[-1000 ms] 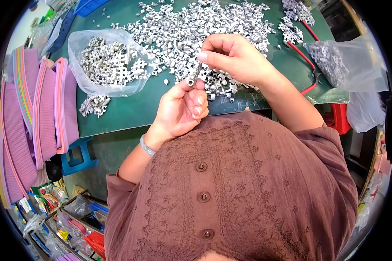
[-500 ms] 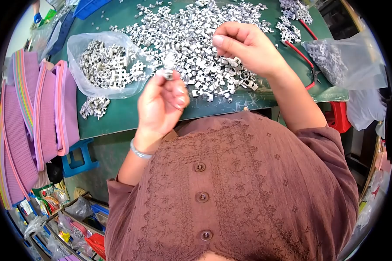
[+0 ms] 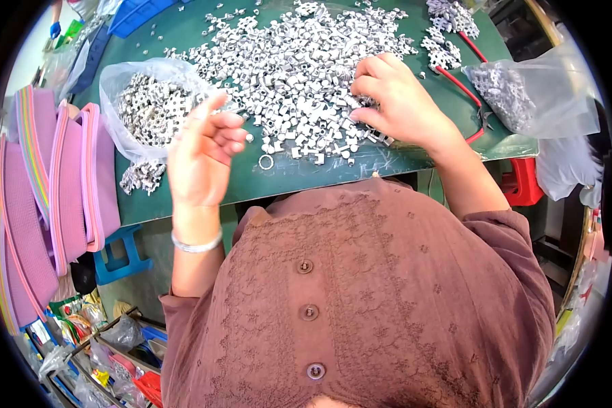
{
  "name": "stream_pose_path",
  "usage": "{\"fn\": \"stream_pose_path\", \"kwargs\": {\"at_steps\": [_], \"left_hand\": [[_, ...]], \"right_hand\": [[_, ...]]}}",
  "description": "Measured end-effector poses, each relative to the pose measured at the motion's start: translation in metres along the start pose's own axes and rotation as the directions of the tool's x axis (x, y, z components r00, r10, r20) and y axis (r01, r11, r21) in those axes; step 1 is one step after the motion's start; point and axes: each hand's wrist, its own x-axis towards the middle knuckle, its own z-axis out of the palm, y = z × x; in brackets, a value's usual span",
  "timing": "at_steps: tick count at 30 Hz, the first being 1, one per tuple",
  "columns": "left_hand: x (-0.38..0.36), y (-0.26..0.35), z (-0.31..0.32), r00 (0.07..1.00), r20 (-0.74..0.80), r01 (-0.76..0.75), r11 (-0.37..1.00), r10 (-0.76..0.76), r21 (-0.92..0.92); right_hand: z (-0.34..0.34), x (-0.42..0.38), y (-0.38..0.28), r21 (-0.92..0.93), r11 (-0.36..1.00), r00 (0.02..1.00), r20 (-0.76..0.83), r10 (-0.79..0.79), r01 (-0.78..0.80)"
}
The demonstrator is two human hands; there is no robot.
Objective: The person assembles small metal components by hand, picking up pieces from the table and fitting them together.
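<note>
A heap of small silvery metal pieces (image 3: 292, 81) covers the middle of the green table. My right hand (image 3: 401, 102) reaches over the heap's right side, thumb and fingers apart with their tips at the pieces; nothing shows held between them. Raised at the heap's left, in front of the clear plastic bag (image 3: 109, 112), is my left hand (image 3: 200, 160), its fingers loosely bent and apart, with no piece seen in it. A thin metal ring (image 3: 266, 162) lies by the heap's near edge, to the right of my left hand. Lattice-like metal parts (image 3: 149, 112) fill the bag.
More lattice parts (image 3: 141, 177) lie at the table's left edge. Red-handled pliers (image 3: 464, 88) and a second clear bag of parts (image 3: 503, 95) are on the right. Pink woven bags (image 3: 68, 190) stand left, above a blue stool (image 3: 122, 255).
My left hand has moved left and opened; the small metal piece it held is no longer seen in it. My right hand has lowered to the heap, its fingers spreading.
</note>
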Motion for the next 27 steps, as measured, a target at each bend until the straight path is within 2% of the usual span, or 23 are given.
{"fn": "stream_pose_path", "kwargs": {"at_steps": [2, 4, 6, 9, 12, 13, 17, 20, 23, 25, 27], "left_hand": [[-0.003, -0.016, 0.014, 0.997, 0.022, 0.068, 0.996, -0.069, 0.05], [-0.006, -0.028, 0.023, 0.99, 0.026, 0.135, 0.98, -0.14, 0.147], [-0.008, -0.035, 0.029, 0.978, 0.062, 0.185, 0.97, -0.197, 0.159], [-0.01, -0.038, 0.04, 0.97, 0.093, 0.201, 0.954, -0.226, 0.22], [-0.01, -0.039, 0.051, 0.968, 0.1, 0.205, 0.954, -0.231, 0.217], [-0.008, -0.04, 0.051, 0.961, 0.129, 0.218, 0.956, -0.246, 0.199], [-0.011, -0.042, 0.066, 0.987, 0.105, 0.111, 0.985, -0.125, 0.134], [-0.009, -0.049, 0.056, 0.995, 0.095, 0.015, 0.993, -0.027, 0.116], [-0.01, -0.049, 0.054, 0.997, 0.074, -0.037, 0.985, 0.025, 0.168], [-0.011, -0.047, 0.052, 0.995, 0.079, -0.082, 0.964, 0.064, 0.252], [-0.012, -0.047, 0.052, 0.993, 0.072, -0.112, 0.962, 0.097, 0.25]], "right_hand": [[0.006, -0.002, -0.001, -0.039, 0.999, 0.999, -0.04, -0.014, 0.013], [0.007, -0.001, -0.002, 0.0, 1.0, 0.997, -0.075, 0.012, -0.012], [0.009, -0.001, 0.0, 0.057, 0.997, 0.99, -0.128, 0.054, -0.047], [0.005, 0.0, 0.0, 0.273, 0.962, 0.968, -0.241, 0.069, 0.0], [-0.003, 0.005, -0.017, 0.616, 0.781, 0.968, -0.121, 0.218, -0.099], [-0.001, 0.007, -0.019, 0.589, 0.808, 0.97, -0.211, 0.12, 0.028], [0.011, 0.01, -0.033, 0.429, 0.889, 0.946, -0.324, -0.014, 0.16], [0.018, 0.013, -0.039, 0.344, 0.901, 0.914, -0.389, -0.12, 0.264], [0.021, 0.016, -0.038, 0.439, 0.862, 0.913, -0.403, -0.063, 0.253], [0.014, 0.016, -0.035, 0.581, 0.802, 0.96, -0.279, 0.034, 0.141], [0.007, 0.016, -0.033, 0.673, 0.739, 0.986, -0.136, 0.096, 0.021]]}}
